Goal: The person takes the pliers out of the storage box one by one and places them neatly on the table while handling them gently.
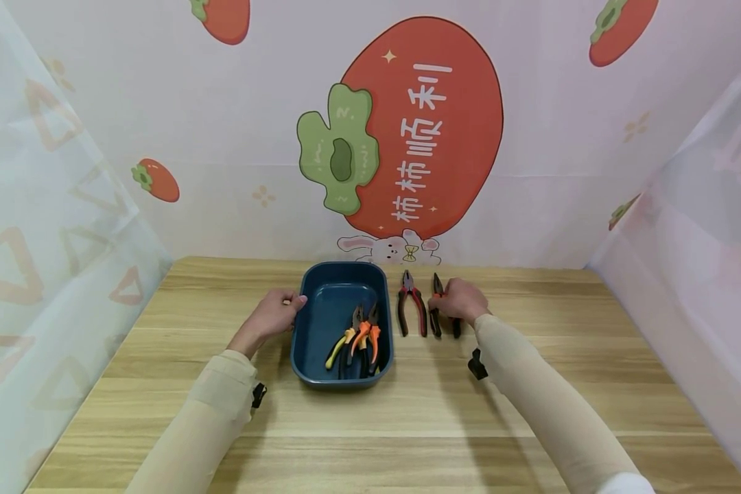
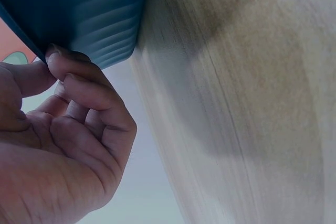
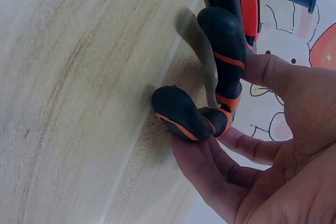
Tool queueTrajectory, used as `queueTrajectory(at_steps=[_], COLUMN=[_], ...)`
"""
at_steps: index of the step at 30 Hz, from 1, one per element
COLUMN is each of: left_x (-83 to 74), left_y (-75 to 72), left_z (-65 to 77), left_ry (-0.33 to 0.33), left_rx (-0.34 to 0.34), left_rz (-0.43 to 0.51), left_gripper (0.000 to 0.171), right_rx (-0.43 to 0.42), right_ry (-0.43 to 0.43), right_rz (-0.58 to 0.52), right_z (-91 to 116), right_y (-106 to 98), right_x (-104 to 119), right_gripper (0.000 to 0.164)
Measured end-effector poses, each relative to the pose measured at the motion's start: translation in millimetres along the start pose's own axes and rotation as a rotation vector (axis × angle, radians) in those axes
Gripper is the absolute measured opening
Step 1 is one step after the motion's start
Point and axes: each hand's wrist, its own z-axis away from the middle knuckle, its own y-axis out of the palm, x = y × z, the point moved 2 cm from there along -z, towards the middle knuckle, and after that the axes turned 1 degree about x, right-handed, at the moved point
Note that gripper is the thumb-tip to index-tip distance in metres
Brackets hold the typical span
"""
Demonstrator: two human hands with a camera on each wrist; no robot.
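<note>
A dark blue rectangular tray [image 1: 324,377] stands on the table, several pliers [image 1: 363,336] with yellow or orange and black handles lying in its lower right part. My left hand [image 1: 278,312] pinches the tray's left rim between thumb and fingers; the left wrist view shows this hand [image 2: 79,114] at the rim. To the right of the tray, my right hand [image 1: 465,300] grips pliers with black and orange handles [image 3: 226,61], thumb on one handle and fingers against the other. Between the tray and that hand lie red and black pliers [image 1: 412,302], jaws pointing away.
The wooden table [image 1: 506,439] meets a printed backdrop [image 1: 253,233] just behind the tray and pliers. Curtain-like side sheets [image 1: 704,226] border the table left and right. A dark strap piece [image 1: 477,364] sticks out at the right wrist.
</note>
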Motion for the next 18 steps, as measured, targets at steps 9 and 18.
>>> queueTrajectory(at_steps=[9,18], left_x=[0.9,1.2], left_y=[-0.2,0.2], left_z=[-1.0,-0.6], left_ry=[-0.001,-0.005], left_rx=[-0.003,-0.001], left_rz=[-0.002,0.006], left_gripper=[0.035,0.035], right_rx=[-0.014,-0.02], right_ry=[0.033,0.038], right_rz=[0.059,0.074], right_z=[-5.6,-5.2], right_y=[0.7,0.8], right_x=[0.4,1.9], right_gripper=[0.042,0.042])
